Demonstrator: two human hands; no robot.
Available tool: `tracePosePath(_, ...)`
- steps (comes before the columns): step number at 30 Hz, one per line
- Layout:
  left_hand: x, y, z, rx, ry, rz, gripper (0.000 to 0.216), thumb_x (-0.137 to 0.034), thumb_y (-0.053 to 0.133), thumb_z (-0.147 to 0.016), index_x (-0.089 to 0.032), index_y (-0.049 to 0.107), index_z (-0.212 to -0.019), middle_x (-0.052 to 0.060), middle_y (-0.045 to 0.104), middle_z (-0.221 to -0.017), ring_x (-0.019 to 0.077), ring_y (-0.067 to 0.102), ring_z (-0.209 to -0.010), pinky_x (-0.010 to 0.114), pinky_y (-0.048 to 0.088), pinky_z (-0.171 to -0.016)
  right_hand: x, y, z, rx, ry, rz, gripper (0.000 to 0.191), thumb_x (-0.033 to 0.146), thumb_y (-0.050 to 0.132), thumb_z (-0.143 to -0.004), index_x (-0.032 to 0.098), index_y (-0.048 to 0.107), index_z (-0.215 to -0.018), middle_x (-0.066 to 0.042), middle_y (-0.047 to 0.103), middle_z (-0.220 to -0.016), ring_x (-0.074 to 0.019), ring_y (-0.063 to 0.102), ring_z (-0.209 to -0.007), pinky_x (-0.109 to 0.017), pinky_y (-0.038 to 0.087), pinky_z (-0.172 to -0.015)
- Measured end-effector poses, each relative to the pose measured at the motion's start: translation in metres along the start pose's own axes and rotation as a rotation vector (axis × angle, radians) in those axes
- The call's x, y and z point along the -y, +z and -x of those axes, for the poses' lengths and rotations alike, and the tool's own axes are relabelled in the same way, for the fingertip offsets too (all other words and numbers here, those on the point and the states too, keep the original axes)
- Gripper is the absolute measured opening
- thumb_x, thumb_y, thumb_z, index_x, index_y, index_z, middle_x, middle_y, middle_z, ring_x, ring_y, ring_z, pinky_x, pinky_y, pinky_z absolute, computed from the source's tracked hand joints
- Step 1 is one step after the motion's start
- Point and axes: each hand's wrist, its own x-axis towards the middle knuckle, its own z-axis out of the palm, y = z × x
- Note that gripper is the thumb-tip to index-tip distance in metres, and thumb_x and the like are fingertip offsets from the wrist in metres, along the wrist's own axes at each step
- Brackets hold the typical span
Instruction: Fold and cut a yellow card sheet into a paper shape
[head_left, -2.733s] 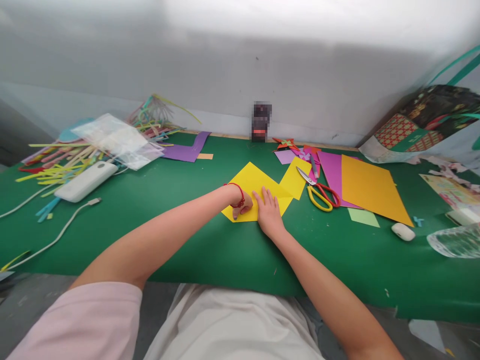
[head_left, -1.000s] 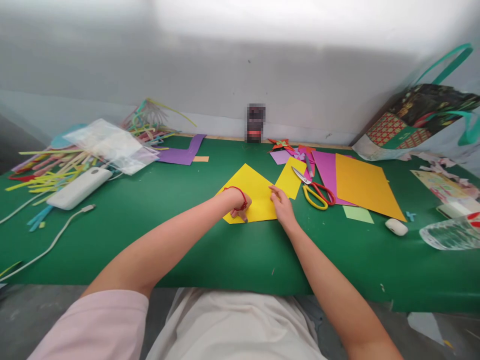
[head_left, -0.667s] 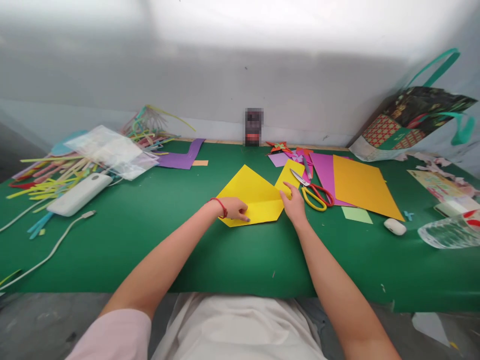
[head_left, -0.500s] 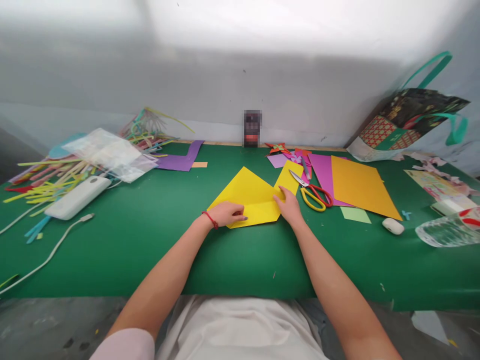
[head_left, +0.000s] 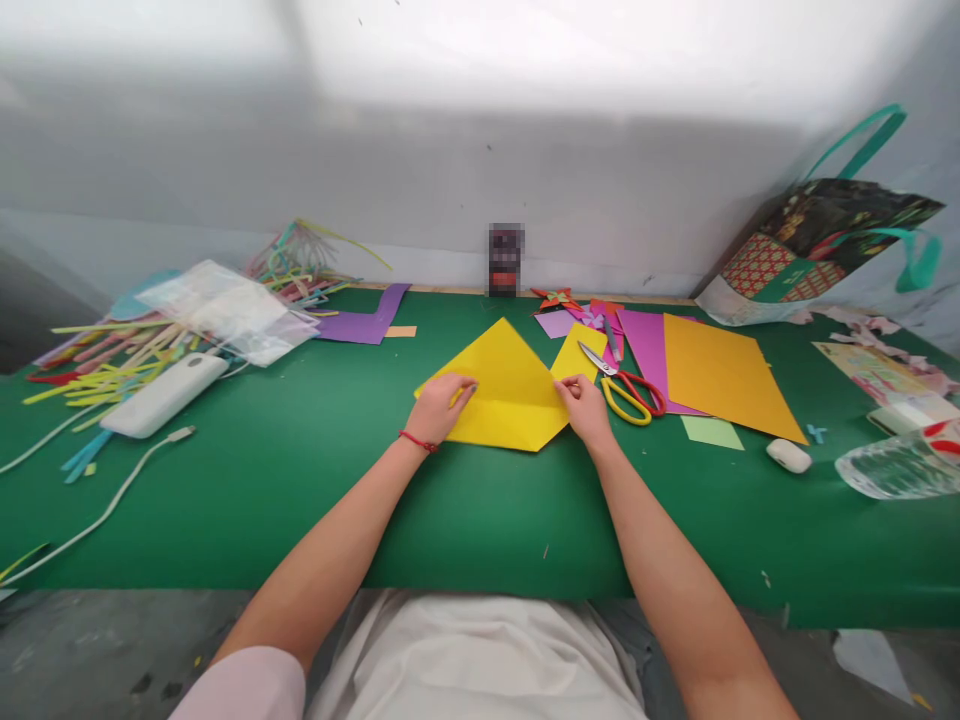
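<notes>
A folded sheet of yellow paper [head_left: 504, 385] lies before me, its peak pointing away and a crease running across its lower part. My left hand [head_left: 444, 405], with a red string bracelet at the wrist, rests closed on the paper's left side, thumb against fingers. At the right corner, my right hand [head_left: 583, 405] pinches the paper's edge between thumb and fingers. Just beyond that hand is a smaller yellow paper piece [head_left: 576, 352]. Scissors [head_left: 626, 390] with one yellow and one red handle lie partly over it, blades slightly apart.
Purple [head_left: 360, 326], magenta [head_left: 643, 350] and orange sheets [head_left: 727, 370] lie on the green table [head_left: 480, 530]. Paper strips [head_left: 112, 370], a white power bank [head_left: 165, 393] and a cable are left. A white case [head_left: 788, 456], plastic bottle [head_left: 892, 468] and bag [head_left: 795, 260] are right.
The yellow paper has turned slightly, its peak shifting right and away. My left hand has moved up along its left side, and my right hand has closed on the right corner.
</notes>
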Motion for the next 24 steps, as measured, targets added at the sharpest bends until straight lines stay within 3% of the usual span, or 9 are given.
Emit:
tracePosePath(4,0.003,-0.001,0.002,-0.338,-0.065,0.070,0.032,-0.035,0.037,-0.088,-0.019,0.051,-0.111,0.010,0.053,-0.121,0.0206,0.045,-0.116,0.037,0.035,-0.098,0.004,-0.007,-0.003,-0.164,0.026,-0.147,0.026,0.046,0.050,-0.074,0.022,0.041,-0.072,0.006,0.046,-0.052,-0.0122,0.041,-0.048,-0.025,0.032,-0.049)
tracePosePath(7,0.009,0.006,-0.001,-0.397,-0.210,0.250,0.048,-0.043,0.042,-0.085,-0.018,0.039,-0.126,0.014,0.046,-0.129,0.0227,0.046,-0.117,0.038,0.041,-0.092,0.007,-0.010,-0.002,-0.238,0.011,-0.184,0.030,0.050,0.047,-0.076,0.022,0.039,-0.076,0.007,0.041,-0.052,-0.0102,0.033,-0.044,-0.024,0.026,-0.045)
tracePosePath(10,0.014,0.012,-0.005,-0.235,-0.387,0.585,0.057,-0.049,0.036,-0.086,-0.015,0.030,-0.131,0.017,0.054,-0.121,0.0204,0.058,-0.101,0.033,0.049,-0.080,0.011,-0.007,0.003,-0.221,-0.027,-0.237,0.031,0.052,0.045,-0.077,0.022,0.039,-0.078,0.007,0.039,-0.053,-0.0093,0.031,-0.044,-0.023,0.024,-0.044)
tracePosePath(14,0.010,0.016,-0.005,0.123,-0.470,0.885,0.058,-0.054,0.031,-0.086,-0.007,0.044,-0.119,0.018,0.066,-0.097,0.0191,0.065,-0.082,0.032,0.051,-0.073,0.017,0.004,0.012,-0.165,-0.081,-0.305,0.030,0.051,0.046,-0.078,0.022,0.039,-0.080,0.005,0.042,-0.059,-0.0101,0.037,-0.048,-0.023,0.028,-0.046)
tracePosePath(17,0.003,0.019,-0.002,0.297,-0.477,0.910,0.061,-0.061,0.031,-0.083,-0.007,0.058,-0.093,0.018,0.069,-0.085,0.0200,0.066,-0.073,0.034,0.052,-0.070,0.019,0.014,0.019,-0.111,-0.110,-0.309,0.028,0.050,0.044,-0.079,0.022,0.039,-0.081,0.005,0.041,-0.060,-0.0102,0.037,-0.050,-0.023,0.029,-0.047)
tracePosePath(20,-0.001,0.021,0.001,0.403,-0.451,0.848,0.065,-0.066,0.032,-0.079,-0.009,0.061,-0.064,0.018,0.070,-0.078,0.0211,0.066,-0.072,0.034,0.052,-0.072,0.019,0.021,0.023,-0.052,-0.114,-0.313,0.028,0.050,0.043,-0.080,0.022,0.039,-0.082,0.005,0.041,-0.061,-0.0104,0.038,-0.052,-0.023,0.030,-0.048)
tracePosePath(24,-0.002,0.018,0.001,0.495,-0.411,0.830,0.069,-0.066,0.028,-0.079,-0.011,0.064,-0.059,0.016,0.070,-0.078,0.0202,0.067,-0.072,0.033,0.051,-0.073,0.017,0.023,0.025,-0.022,-0.110,-0.323,0.028,0.050,0.042,-0.081,0.023,0.038,-0.083,0.004,0.041,-0.064,-0.0113,0.041,-0.056,-0.023,0.032,-0.050)
